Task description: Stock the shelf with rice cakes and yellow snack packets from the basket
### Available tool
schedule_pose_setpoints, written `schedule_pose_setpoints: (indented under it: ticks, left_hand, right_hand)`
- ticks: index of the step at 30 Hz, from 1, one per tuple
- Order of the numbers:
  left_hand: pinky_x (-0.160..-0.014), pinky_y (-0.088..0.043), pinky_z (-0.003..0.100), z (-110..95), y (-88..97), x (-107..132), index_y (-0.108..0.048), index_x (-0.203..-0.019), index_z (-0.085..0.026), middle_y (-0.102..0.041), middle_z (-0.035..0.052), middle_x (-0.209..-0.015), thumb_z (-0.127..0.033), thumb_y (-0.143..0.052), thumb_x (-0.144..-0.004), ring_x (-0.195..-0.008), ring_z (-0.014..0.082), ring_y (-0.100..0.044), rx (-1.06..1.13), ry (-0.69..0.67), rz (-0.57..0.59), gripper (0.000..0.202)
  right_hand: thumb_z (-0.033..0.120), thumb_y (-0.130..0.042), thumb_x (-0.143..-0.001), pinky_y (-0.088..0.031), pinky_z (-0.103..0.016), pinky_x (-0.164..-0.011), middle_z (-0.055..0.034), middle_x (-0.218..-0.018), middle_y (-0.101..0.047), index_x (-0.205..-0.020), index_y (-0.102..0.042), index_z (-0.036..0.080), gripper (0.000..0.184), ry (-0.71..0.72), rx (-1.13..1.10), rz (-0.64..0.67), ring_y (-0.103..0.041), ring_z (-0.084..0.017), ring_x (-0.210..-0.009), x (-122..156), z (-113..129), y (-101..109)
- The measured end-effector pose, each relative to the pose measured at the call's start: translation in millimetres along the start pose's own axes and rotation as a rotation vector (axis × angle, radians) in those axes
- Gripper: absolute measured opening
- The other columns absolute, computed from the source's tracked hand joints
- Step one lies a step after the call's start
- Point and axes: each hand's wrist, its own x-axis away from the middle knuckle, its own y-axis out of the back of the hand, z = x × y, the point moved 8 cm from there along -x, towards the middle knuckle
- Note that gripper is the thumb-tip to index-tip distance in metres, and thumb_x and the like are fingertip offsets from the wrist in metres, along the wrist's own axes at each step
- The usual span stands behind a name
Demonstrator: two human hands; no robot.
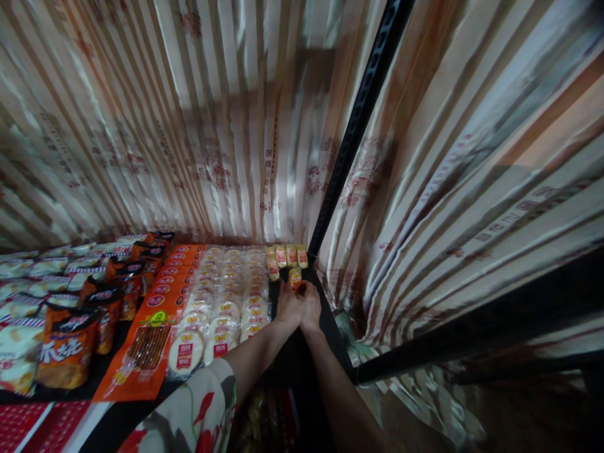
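While both hands meet at the shelf's far right corner, the left hand and right hand pinch a small yellow snack packet just beyond their fingertips, near the packet row.

A shop: a dark display shelf carries neat rows of packaged snacks to its back edge, with striped curtains behind.

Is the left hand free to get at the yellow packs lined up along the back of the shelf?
Probably yes: the left hand is just in front of the yellow packs, with only one small yellow packet between.
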Motion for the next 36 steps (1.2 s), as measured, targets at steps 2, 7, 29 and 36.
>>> schedule_pose_setpoints:
  ticks: [2, 7, 29, 36]
  left_hand:
    - [-0.110, -0.023, 0.036, -0.7, 2.1, -6.2, -0.056, -0.112, -0.015, -0.057, 0.0121, -0.118, -0.005, -0.039, -0.077, -0.125, 0.0220, -0.040, -0.035, 0.003, -0.019, 0.040]
    - [-0.112, -0.015, 0.045, 3.1, 4.1, -19.4, -0.054, -0.117, -0.011, -0.047, 0.0163, -0.132, -0.008, -0.040, -0.078, -0.136, 0.0282, -0.021, -0.007, 0.032, -0.045, 0.041]
    - [-0.111, -0.020, 0.035, 18.1, 14.1, -29.5, -0.047, -0.125, -0.010, -0.044, 0.0159, -0.136, -0.010, -0.039, -0.080, -0.134, 0.0240, -0.028, 0.007, 0.162, -0.051, 0.046]
    - [-0.110, -0.022, 0.041, 10.5, -0.2, -38.2, -0.049, -0.122, -0.009, -0.051, 0.0172, -0.129, -0.006, -0.037, -0.079, -0.130, 0.0262, -0.035, 0.041, 0.058, -0.093, 0.046]
  right_hand:
    - [0.020, -0.041, -0.075, -0.044, -0.034, -0.077, -0.0088, -0.087, -0.059, -0.098, -0.056, 0.016, 0.028, 0.010, -0.019, -0.020, -0.054, -0.022, -0.084, -5.9, -0.6, -3.0]
    - [0.022, -0.039, -0.078, -0.043, -0.035, -0.076, -0.0094, -0.088, -0.058, -0.099, -0.055, 0.016, 0.028, 0.009, -0.001, -0.026, -0.052, -0.023, -0.086, -17.2, -1.4, -9.9]
    - [0.031, -0.047, -0.079, -0.045, -0.037, -0.082, -0.0117, -0.097, -0.060, -0.107, -0.057, 0.015, 0.034, 0.095, 0.016, 0.001, -0.053, -0.022, -0.091, -50.9, 1.4, -52.9]
    - [0.028, -0.044, -0.078, -0.044, -0.037, -0.084, -0.0114, -0.100, -0.059, -0.113, -0.054, 0.015, 0.038, 0.076, -0.086, -0.012, -0.052, -0.022, -0.094, -44.3, -1.7, -52.4]
